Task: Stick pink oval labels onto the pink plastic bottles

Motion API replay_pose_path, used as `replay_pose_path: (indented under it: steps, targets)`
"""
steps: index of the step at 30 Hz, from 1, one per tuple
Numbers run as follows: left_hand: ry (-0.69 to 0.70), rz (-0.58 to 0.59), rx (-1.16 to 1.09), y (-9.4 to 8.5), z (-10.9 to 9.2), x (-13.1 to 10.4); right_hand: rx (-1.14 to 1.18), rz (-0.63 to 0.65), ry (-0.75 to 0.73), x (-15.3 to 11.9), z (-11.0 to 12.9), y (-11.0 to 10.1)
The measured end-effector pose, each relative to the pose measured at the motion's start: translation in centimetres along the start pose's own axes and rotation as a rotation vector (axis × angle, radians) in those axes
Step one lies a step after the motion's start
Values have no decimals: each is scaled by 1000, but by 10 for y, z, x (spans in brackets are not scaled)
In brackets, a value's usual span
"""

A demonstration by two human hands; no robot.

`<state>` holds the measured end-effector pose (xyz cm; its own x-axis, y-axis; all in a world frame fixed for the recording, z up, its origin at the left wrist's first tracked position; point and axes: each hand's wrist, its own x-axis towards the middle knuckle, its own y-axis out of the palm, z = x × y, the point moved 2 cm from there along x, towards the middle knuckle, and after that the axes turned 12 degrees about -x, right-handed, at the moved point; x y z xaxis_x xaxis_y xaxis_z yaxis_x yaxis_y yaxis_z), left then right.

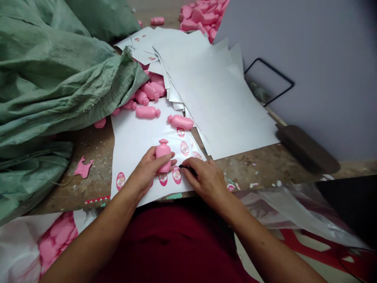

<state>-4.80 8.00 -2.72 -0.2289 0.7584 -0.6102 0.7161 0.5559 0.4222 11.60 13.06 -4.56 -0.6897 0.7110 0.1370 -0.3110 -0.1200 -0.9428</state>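
Observation:
Upright in my left hand (145, 167) is a small pink plastic bottle (163, 152), gripped between thumb and fingers. Beneath both hands lies a white sheet of stickers (132, 133) printed with oval pink labels. My right hand (204, 177) pinches a small, thin black tool (190, 169), mostly hidden by the fingers, so its kind is unclear. Its tip is beside an oval label (176, 175) near the sheet's front edge. Two more pink bottles rest on the sheet: one bottle (147, 112) lies at the left, another bottle (180, 122) to its right.
At left, a green woven sack (73, 86) spills pink bottles (151, 89). Stacked white sheets (218, 98) cover the back right, beside a grey panel (309, 78). More pink bottles (200, 17) are heaped behind. A pink scrap (83, 167) and paper bits litter the worn table (88, 143).

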Motion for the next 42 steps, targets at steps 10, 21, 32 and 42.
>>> replay_pose_path:
  steps: [10,21,32,42]
  targets:
    - [39,-52,-145,-3,0,3,-80,67,34,-5,3,-5]
    - [52,-64,-163,-3,-1,2,314,291,170,-18,13,-18]
    - [104,43,-122,0,8,-3,765,-136,433,-5,7,-51]
    - [-37,194,-401,20,12,-32,1140,-116,436,8,26,-30]
